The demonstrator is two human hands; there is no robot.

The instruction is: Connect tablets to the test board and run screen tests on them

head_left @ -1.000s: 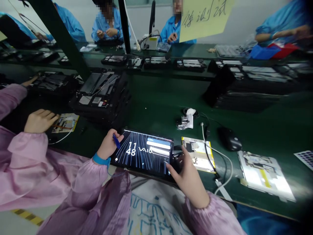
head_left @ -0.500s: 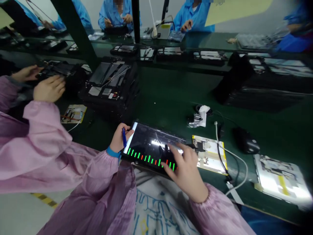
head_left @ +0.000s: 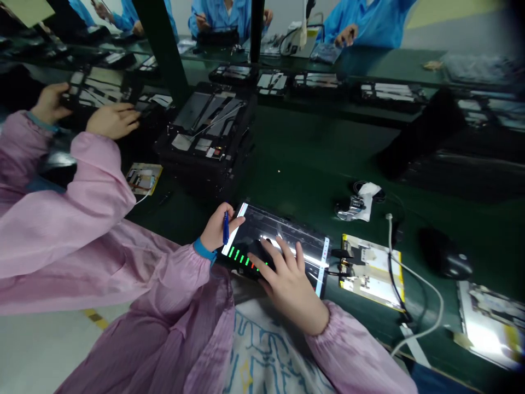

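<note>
- The tablet (head_left: 283,246) lay at the near edge of the green worktop (head_left: 311,164).
- The left hand (head_left: 217,230) gripped its left edge, a blue pen (head_left: 225,227) tucked in the fingers.
- The right hand (head_left: 289,279) lay spread flat on the screen.
- A mouse (head_left: 445,257) sat well to the right.

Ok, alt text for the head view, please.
A person's right hand lies spread on a lit tablet at the edge of a green workbench, while the left hand steadies its corner, holding a blue pen.
</note>
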